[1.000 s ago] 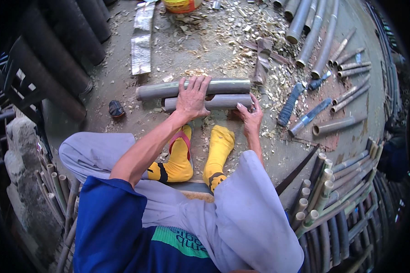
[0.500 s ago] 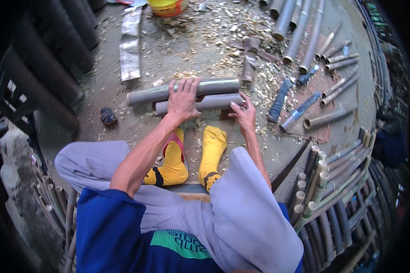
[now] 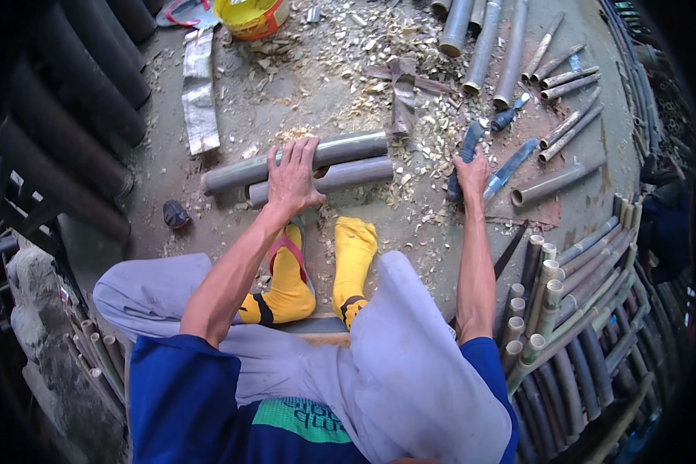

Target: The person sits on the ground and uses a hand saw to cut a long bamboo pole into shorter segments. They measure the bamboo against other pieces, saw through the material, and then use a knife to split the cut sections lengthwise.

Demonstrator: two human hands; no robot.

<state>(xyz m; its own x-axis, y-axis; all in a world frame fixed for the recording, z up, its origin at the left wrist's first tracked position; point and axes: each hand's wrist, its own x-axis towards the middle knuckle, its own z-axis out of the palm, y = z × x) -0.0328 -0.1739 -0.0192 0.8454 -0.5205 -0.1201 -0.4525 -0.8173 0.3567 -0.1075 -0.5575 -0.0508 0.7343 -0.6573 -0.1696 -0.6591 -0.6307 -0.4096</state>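
Two dark bamboo tubes lie side by side on the floor in front of my feet, a longer far tube (image 3: 348,145) and a shorter near tube (image 3: 363,173). My left hand (image 3: 292,179) presses across both, its fingers over the far tube and its thumb by the near one. To the right, my right hand (image 3: 472,172) is closed round a dark, thick, wrapped tool (image 3: 469,141) lying on the floor; its kind is not clear. Beside that hand lies a tool with a bluish blade-like shape (image 3: 510,166).
Wood chips (image 3: 340,77) litter the floor. A yellow bucket (image 3: 251,19) and a flattened silvery strip (image 3: 199,93) are at the far left. More bamboo tubes (image 3: 557,179) lie on the right, with upright bundled canes (image 3: 547,286) near my right knee. A dark saw-like blade (image 3: 510,249) points up beside them.
My right hand has left the right end of the tubes and moved right onto the dark wrapped tool. My left hand stays on the tubes.
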